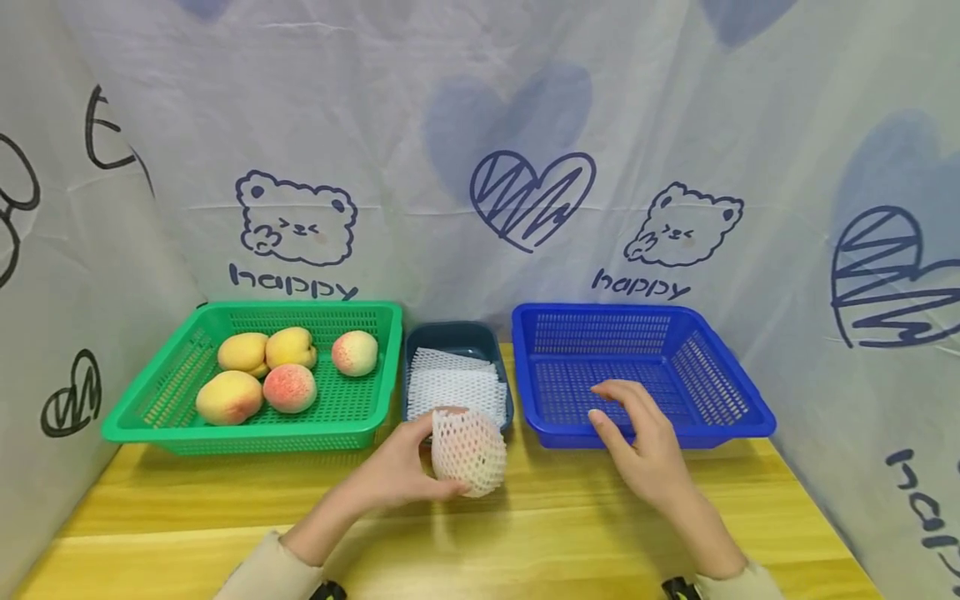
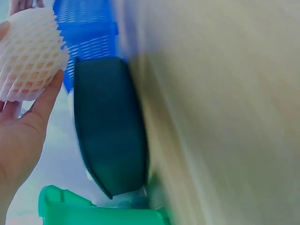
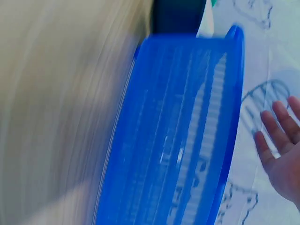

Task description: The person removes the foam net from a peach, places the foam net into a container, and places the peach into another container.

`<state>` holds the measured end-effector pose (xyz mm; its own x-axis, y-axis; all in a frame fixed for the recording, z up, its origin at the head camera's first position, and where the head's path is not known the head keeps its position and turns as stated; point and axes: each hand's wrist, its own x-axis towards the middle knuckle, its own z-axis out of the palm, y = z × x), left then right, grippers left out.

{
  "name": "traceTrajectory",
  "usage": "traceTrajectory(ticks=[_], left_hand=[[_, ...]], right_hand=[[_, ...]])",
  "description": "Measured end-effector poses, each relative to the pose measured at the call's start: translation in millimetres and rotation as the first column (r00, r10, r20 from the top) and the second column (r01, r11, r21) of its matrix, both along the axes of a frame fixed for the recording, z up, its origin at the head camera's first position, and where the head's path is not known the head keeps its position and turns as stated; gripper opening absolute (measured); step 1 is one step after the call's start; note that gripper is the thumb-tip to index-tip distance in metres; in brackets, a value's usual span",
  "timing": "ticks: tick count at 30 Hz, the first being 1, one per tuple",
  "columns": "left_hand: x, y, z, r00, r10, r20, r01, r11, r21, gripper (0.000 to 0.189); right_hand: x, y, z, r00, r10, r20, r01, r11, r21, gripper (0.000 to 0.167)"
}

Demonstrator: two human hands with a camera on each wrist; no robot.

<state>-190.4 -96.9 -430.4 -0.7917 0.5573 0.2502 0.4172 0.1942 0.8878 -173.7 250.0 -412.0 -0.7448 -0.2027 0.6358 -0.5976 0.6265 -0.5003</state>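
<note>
In the head view my left hand [image 1: 405, 467] grips a peach in a white foam net sleeve [image 1: 471, 454], thumb at its lower side, in front of the small dark bin. The left wrist view shows the netted peach [image 2: 30, 56] from the side, its yellow and reddish skin showing through the mesh. My right hand [image 1: 645, 442] hovers over the front rim of the blue basket [image 1: 645, 437], thumb and fingers apart with nothing between them. Several flat white foam nets [image 1: 453, 379] lie in the dark bin [image 1: 453, 333], partly hidden behind the held peach.
On the left stands a green basket [image 1: 247, 437] with several yellow and pinkish peaches [image 1: 291, 388]. The dark bin sits between the two baskets on a wooden table [image 1: 555, 542]. A printed white cloth [image 1: 420, 167] hangs close behind them and at both sides.
</note>
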Motion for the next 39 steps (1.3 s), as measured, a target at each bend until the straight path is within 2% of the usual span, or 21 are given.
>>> traceTrajectory(ticks=[2, 4, 7, 10, 13, 15, 18, 22, 27, 33, 36, 39], left_hand=[[-0.3, -0.2, 5.4, 0.999, 0.029, 0.037, -0.032, 0.996, 0.083, 0.074], [-0.5, 0.6, 10.0, 0.997, 0.038, 0.074, -0.051, 0.981, 0.187, 0.073], [-0.6, 3.2, 14.6, 0.993, 0.057, 0.105, -0.087, 0.944, 0.318, 0.074], [0.0, 8.1, 17.9, 0.989, 0.072, 0.131, -0.122, 0.896, 0.426, 0.076], [1.1, 14.4, 21.1, 0.981, 0.101, 0.167, -0.173, 0.847, 0.503, 0.075], [1.9, 19.3, 23.5, 0.977, 0.117, 0.181, -0.198, 0.816, 0.542, 0.075], [3.4, 26.9, 26.5, 0.973, 0.140, 0.183, -0.222, 0.780, 0.585, 0.076], [5.7, 34.6, 27.1, 0.971, 0.164, 0.176, -0.239, 0.751, 0.616, 0.075], [7.0, 41.7, 26.6, 0.968, 0.181, 0.177, -0.252, 0.736, 0.628, 0.074], [10.5, 46.6, 26.5, 0.971, 0.158, 0.178, -0.236, 0.731, 0.640, 0.075], [11.5, 48.3, 25.8, 0.973, 0.142, 0.184, -0.228, 0.740, 0.633, 0.078], [11.7, 46.5, 25.2, 0.970, 0.171, 0.175, -0.242, 0.771, 0.590, 0.083]], right_hand=[[-1.3, -14, 0.9, 0.995, 0.063, -0.079, -0.069, 0.995, -0.068, 0.033], [-3.0, -28, 1.4, 0.982, 0.118, -0.145, -0.135, 0.984, -0.117, 0.034], [-5.0, -48, 1.6, 0.960, 0.179, -0.213, -0.215, 0.963, -0.160, 0.045], [-6.0, -67, 1.5, 0.944, 0.231, -0.238, -0.274, 0.947, -0.168, 0.067], [-7.9, -84, 0.5, 0.929, 0.277, -0.244, -0.321, 0.933, -0.162, 0.085], [-10.2, -95, -0.7, 0.920, 0.305, -0.247, -0.351, 0.921, -0.170, 0.092], [-14.0, -110, -3.0, 0.912, 0.326, -0.250, -0.378, 0.903, -0.204, 0.094], [-18.6, -126, -5.3, 0.906, 0.332, -0.263, -0.396, 0.884, -0.247, 0.090], [-23.3, -135, -6.3, 0.902, 0.302, -0.308, -0.387, 0.883, -0.266, 0.082], [-26.8, -136, -7.9, 0.878, 0.329, -0.349, -0.438, 0.847, -0.303, 0.078], [-29.7, -134, -9.7, 0.865, 0.345, -0.365, -0.464, 0.828, -0.316, 0.079], [-32.2, -132, -10.0, 0.854, 0.369, -0.366, -0.492, 0.801, -0.342, 0.077]])
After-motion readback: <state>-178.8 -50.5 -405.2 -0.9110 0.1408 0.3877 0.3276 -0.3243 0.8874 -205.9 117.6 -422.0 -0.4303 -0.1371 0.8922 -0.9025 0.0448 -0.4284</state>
